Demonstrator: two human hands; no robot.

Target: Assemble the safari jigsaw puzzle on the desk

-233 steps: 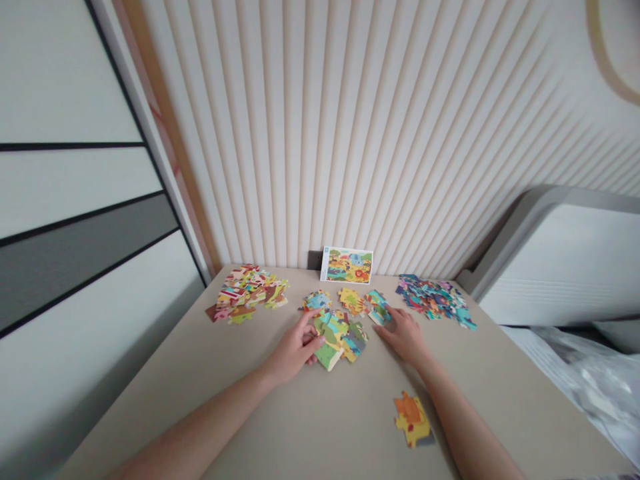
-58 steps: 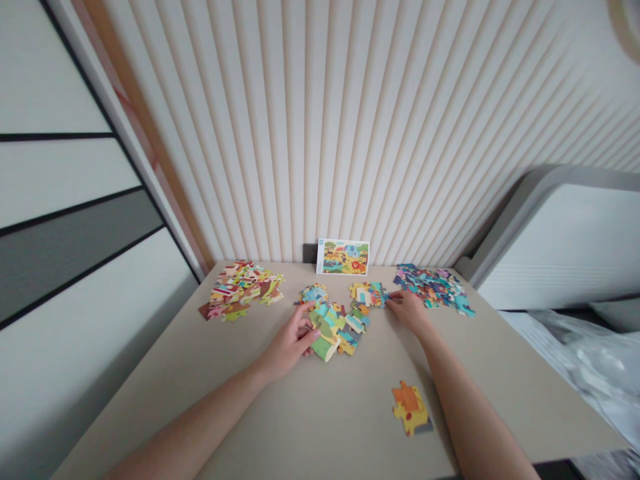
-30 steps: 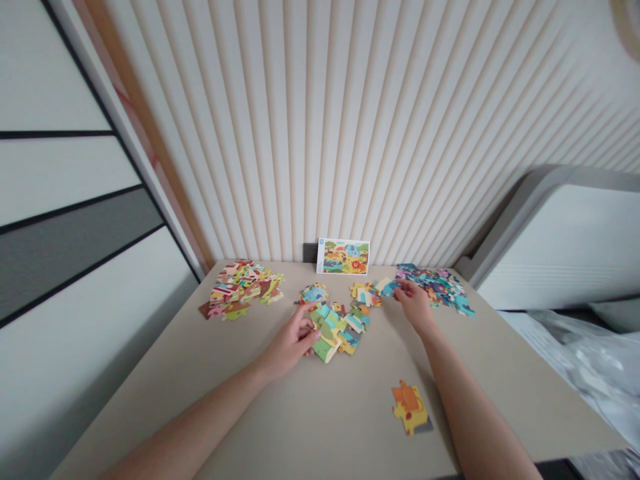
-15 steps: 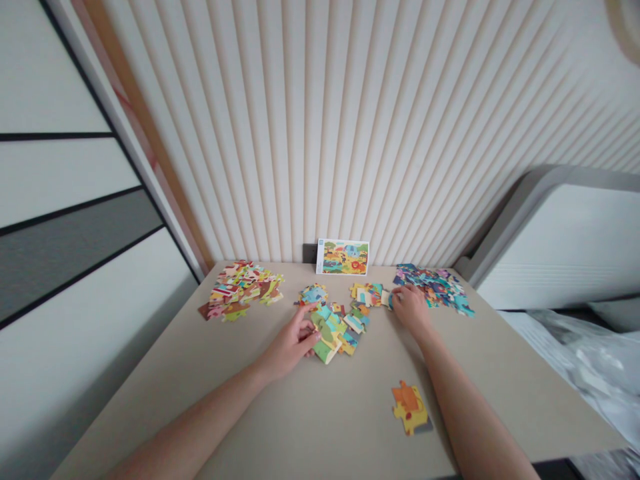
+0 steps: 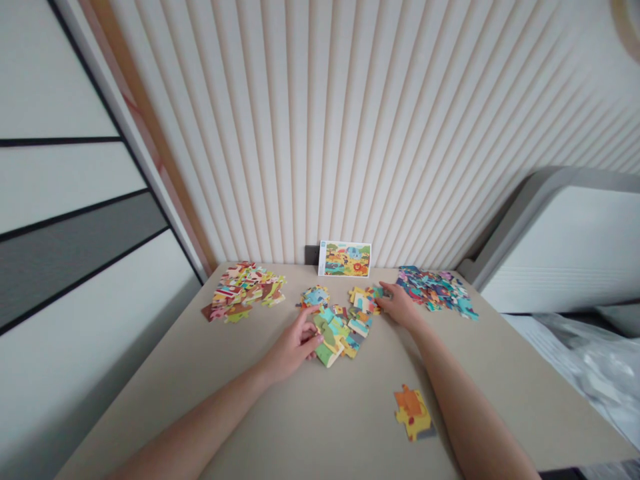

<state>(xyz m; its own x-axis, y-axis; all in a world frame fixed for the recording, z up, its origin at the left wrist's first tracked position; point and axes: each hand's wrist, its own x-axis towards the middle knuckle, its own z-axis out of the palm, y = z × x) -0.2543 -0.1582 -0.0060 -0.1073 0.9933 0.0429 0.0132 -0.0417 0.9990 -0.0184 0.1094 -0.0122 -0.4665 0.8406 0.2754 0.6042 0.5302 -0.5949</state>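
Observation:
My left hand (image 5: 296, 341) is closed at the left side of the middle pile, its fingers and thumb on a green puzzle piece (image 5: 327, 352). More pieces, in yellow, blue and green (image 5: 356, 333), overlap just to the right of it. Farther back, my right hand (image 5: 399, 305) reaches in from the right with its fingertips pinched on a teal puzzle piece (image 5: 377, 293). That piece is partly hidden by the fingers and lies against a small cluster of yellow and cream pieces (image 5: 361, 300). A few light-blue pieces (image 5: 315, 295) lie beyond my left hand.
A picture card (image 5: 345, 259) leans against the ribbed wall panel (image 5: 330, 133). Heaped pieces lie at the back left (image 5: 245, 290) and back right (image 5: 437, 290). Joined orange and yellow pieces (image 5: 414, 413) lie near my right forearm. A bed headboard (image 5: 565, 247) stands right of the table.
My right hand has moved left, from beside the dark heap at the right to the small yellow and cream cluster. My left hand stays at the green piece.

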